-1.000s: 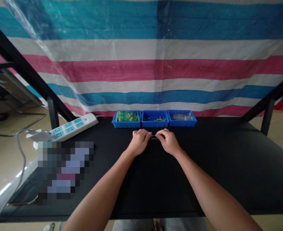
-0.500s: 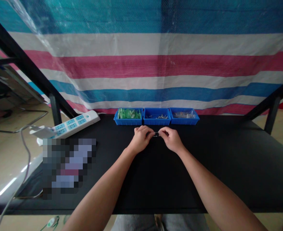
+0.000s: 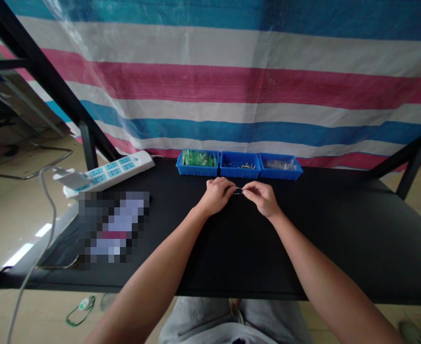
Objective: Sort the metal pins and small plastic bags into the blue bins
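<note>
Above the black table point(image 3: 239, 248), my left hand point(image 3: 217, 195) and my right hand point(image 3: 262, 197) meet with fingertips close together. Between them is a small, thin metal piece point(image 3: 238, 191), pinched at each end; its exact kind is too small to make out. Both hands are closed, thumb against fingers. Just beyond them stand three blue bins in a row. The left bin point(image 3: 198, 171) holds green pieces, the middle bin point(image 3: 239, 173) has small metal parts, and the right bin point(image 3: 281, 174) contains clear plastic bags or pieces.
A white power strip point(image 3: 120, 173) with a plugged-in adapter point(image 3: 72, 178) lies at the table's left, its grey cable point(image 3: 54, 215) hanging over the edge. A pixelated, blurred item point(image 3: 120, 227) is near it. A striped tarp point(image 3: 210, 81) hangs behind, between black frame bars point(image 3: 52, 76).
The camera view has tilted down and shifted slightly, so the table and bins appear higher and further right. Both hands keep their pinch on the small metal piece.
</note>
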{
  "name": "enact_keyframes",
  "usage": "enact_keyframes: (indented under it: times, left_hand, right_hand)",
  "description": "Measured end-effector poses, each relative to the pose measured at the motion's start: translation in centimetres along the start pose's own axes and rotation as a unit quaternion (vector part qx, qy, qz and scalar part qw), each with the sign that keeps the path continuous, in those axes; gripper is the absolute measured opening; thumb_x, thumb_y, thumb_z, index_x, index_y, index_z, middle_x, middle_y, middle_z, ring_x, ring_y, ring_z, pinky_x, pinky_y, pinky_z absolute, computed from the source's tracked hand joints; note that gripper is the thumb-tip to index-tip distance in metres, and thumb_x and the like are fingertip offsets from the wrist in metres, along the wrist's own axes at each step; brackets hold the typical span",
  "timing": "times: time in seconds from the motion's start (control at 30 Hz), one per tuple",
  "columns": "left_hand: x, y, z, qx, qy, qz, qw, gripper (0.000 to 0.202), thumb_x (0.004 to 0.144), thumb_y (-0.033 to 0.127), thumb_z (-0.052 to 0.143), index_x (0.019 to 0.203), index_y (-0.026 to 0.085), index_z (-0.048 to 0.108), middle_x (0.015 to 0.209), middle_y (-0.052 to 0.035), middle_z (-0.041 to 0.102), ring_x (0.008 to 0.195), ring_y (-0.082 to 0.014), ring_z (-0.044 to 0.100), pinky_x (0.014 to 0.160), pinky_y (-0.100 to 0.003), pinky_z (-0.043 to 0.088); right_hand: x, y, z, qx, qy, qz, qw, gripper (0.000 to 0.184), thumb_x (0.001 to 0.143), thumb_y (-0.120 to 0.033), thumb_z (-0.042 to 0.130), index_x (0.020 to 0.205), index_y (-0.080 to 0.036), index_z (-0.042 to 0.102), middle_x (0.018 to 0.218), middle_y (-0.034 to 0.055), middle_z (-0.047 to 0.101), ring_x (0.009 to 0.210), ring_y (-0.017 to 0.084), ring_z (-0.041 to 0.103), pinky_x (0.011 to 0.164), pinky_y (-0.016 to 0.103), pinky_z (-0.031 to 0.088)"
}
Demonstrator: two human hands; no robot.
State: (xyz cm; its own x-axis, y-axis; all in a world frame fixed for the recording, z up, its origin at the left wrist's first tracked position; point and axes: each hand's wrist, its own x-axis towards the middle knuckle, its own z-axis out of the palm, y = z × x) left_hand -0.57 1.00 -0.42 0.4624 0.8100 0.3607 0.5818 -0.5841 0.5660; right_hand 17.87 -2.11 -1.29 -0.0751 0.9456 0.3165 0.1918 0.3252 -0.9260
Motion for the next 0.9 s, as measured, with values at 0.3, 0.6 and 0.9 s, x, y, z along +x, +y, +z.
enact_keyframes:
  times: [0.3,0.6,0.9]
  left_hand:
    - [0.1,-0.7,0.4,0.046,0.029,-0.041,0.998,0.021,0.089,0.026,0.051,0.108,0.02,0.059,0.108,-0.0073,0.065,0.108,-0.0243,0.057,0.091,-0.043,0.036]
    - [0.1,-0.8,0.4,0.069,0.018,-0.043,0.997,0.02,0.089,0.023,0.048,0.105,0.02,0.059,0.107,-0.0074,0.065,0.105,-0.0242,0.057,0.089,-0.043,0.037]
    - [0.2,-0.7,0.2,0.083,-0.006,-0.058,0.995,0.021,0.089,0.023,0.047,0.102,0.02,0.063,0.106,-0.0078,0.066,0.105,-0.0245,0.057,0.089,-0.043,0.037]
  right_hand:
    - [3.5,-1.2,-0.7,-0.243,0.102,-0.108,0.959,0.014,0.076,-0.026,0.059,0.082,-0.02,0.07,0.083,0.0048,0.071,0.08,0.021,0.06,0.078,0.036,0.046]
    - [7.9,-1.3,-0.1,-0.4,0.062,-0.149,0.902,0.036,0.072,-0.018,0.057,0.106,-0.015,0.069,0.109,0.0101,0.072,0.099,0.028,0.061,0.094,0.043,0.046]
    - [2.6,0.2,-2.1,-0.311,0.047,-0.156,0.936,0.01,0.076,-0.018,0.059,0.079,-0.018,0.069,0.075,0.0043,0.07,0.07,0.019,0.061,0.069,0.033,0.049]
